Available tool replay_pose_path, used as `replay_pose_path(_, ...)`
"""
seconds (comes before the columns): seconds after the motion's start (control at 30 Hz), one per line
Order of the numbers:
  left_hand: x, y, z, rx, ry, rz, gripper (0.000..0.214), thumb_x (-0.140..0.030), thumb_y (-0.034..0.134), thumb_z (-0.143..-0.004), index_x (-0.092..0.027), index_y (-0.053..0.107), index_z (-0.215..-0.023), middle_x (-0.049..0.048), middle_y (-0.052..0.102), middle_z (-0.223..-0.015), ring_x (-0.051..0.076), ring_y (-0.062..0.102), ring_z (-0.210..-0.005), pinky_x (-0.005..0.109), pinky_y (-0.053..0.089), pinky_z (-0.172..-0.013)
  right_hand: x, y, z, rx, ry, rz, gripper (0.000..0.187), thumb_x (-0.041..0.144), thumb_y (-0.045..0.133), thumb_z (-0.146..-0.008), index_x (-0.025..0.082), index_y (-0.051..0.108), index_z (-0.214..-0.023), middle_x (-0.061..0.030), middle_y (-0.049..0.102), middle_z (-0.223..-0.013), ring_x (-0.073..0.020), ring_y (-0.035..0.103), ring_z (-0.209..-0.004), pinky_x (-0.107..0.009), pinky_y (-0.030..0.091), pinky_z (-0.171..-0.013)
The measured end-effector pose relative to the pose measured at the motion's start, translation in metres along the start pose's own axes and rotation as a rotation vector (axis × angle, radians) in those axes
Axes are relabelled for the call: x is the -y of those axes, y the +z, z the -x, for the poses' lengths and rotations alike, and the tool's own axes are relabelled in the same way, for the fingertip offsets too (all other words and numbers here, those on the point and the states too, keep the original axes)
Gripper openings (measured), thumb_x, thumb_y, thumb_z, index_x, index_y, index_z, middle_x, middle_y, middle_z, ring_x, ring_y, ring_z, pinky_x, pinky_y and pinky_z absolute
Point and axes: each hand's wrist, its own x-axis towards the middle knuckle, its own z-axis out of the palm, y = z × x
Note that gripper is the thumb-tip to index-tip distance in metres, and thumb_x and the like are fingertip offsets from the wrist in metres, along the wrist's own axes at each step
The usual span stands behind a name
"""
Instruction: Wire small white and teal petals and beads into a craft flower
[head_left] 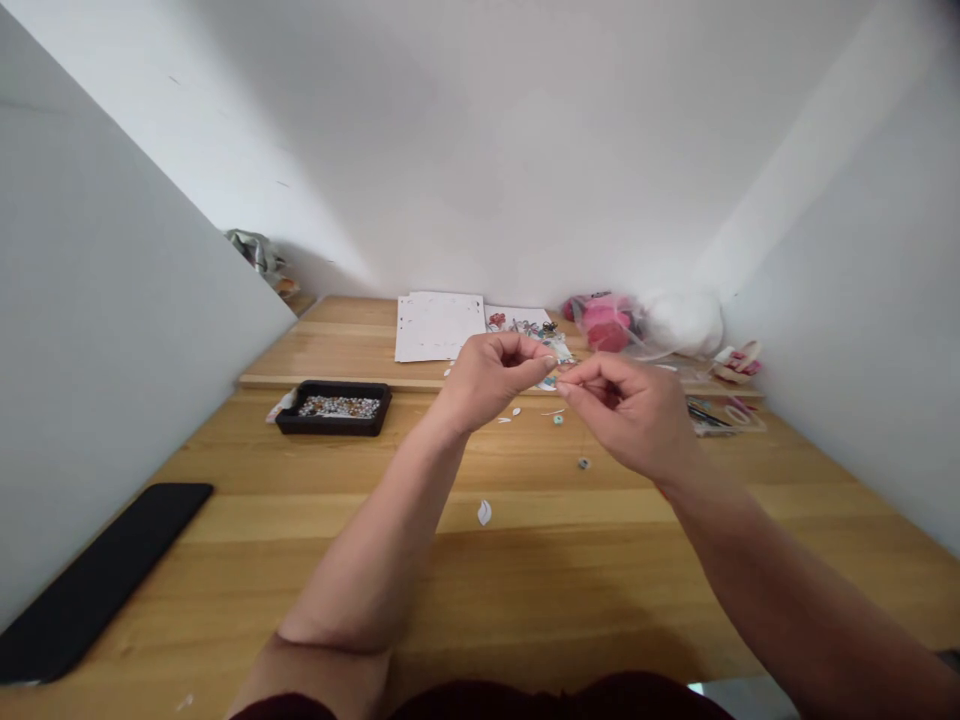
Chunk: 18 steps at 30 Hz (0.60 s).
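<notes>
Over the far part of the wooden table, my left hand (504, 375) and my right hand (628, 405) are raised close together, fingertips almost meeting. Both are closed in a pinch. What they pinch is too small to make out. Below them lie a small teal piece (558, 420), a thin white strip (553, 412) and a little white leaf-shaped cutout (516, 411). A small grey piece (584, 464) rests under my right hand. Closer to me is a larger white leaf-shaped cutout (484, 513).
A black tray (330, 430) of beads stands left. White sheets (440, 325) and small coloured pieces (525, 325) lie on the raised back ledge. Bagged pink yarn (609, 325), a white bundle (684, 323) and pens (705, 415) are at right. A black mat (97, 580) lies front left.
</notes>
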Motion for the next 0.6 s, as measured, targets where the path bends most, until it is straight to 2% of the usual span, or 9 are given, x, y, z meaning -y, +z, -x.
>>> replay_pose_path(0.13, -0.007, 0.001, 0.004, 0.051, -0.002, -0.092, 0.014, -0.028, 0.073, -0.079, -0.015, 0.071, -0.076, -0.0014, 0.059, -0.063, 0.007, 0.044, -0.055, 0.020, 0.033, -0.049, 0.012, -0.011, 0.001, 0.005, -0.168, 0.212, 0.010, 0.020, 0.064, -0.087, 0.023, 0.067, -0.079, 0.0012, 0.054, -0.061, -0.0133, 0.044, -0.055, -0.031, 0.034, -0.056)
replay_pose_path(0.23, -0.009, 0.001, 0.006, 0.129, 0.006, -0.124, 0.013, -0.027, 0.074, -0.078, -0.015, 0.071, -0.077, -0.0024, 0.055, -0.060, 0.006, 0.041, -0.053, 0.020, 0.029, -0.048, 0.017, -0.024, -0.007, 0.044, -0.209, 0.262, 0.008, 0.020, 0.066, -0.086, 0.023, 0.069, -0.079, 0.0014, 0.053, -0.061, -0.0128, 0.044, -0.056, -0.030, 0.033, -0.056)
replay_pose_path(0.3, -0.008, 0.000, 0.007, 0.179, 0.015, -0.110, 0.014, -0.028, 0.075, -0.079, -0.015, 0.071, -0.077, -0.0027, 0.053, -0.060, 0.007, 0.039, -0.053, 0.021, 0.029, -0.048, 0.019, -0.032, -0.015, 0.083, -0.153, 0.228, 0.008, 0.021, 0.068, -0.085, 0.023, 0.070, -0.077, 0.0027, 0.049, -0.057, -0.0115, 0.041, -0.053, -0.029, 0.031, -0.054)
replay_pose_path(0.4, -0.007, -0.001, 0.007, 0.229, 0.017, -0.066, 0.015, -0.031, 0.076, -0.079, -0.016, 0.072, -0.079, -0.0017, 0.056, -0.063, 0.008, 0.042, -0.056, 0.022, 0.032, -0.051, 0.014, -0.039, -0.029, 0.168, -0.016, 0.067, 0.010, 0.026, 0.072, -0.083, 0.022, 0.071, -0.074, 0.0040, 0.046, -0.053, -0.0100, 0.038, -0.050, -0.028, 0.028, -0.051)
replay_pose_path(0.5, -0.006, -0.002, 0.007, 0.229, -0.002, -0.010, 0.017, -0.034, 0.078, -0.079, -0.017, 0.073, -0.080, -0.0001, 0.060, -0.066, 0.009, 0.046, -0.059, 0.023, 0.037, -0.054, 0.000, -0.039, -0.038, 0.237, 0.102, -0.125, 0.013, 0.031, 0.075, -0.080, 0.020, 0.072, -0.075, 0.0018, 0.054, -0.059, -0.0104, 0.042, -0.053, -0.028, 0.030, -0.050)
replay_pose_path(0.6, -0.005, -0.001, 0.005, 0.181, -0.013, 0.053, 0.019, -0.035, 0.079, -0.077, -0.017, 0.074, -0.080, 0.0010, 0.065, -0.070, 0.009, 0.051, -0.062, 0.022, 0.042, -0.057, -0.013, -0.030, -0.035, 0.255, 0.159, -0.267, 0.019, 0.037, 0.076, -0.080, 0.019, 0.072, -0.077, -0.0008, 0.061, -0.066, -0.0120, 0.048, -0.059, -0.028, 0.034, -0.052)
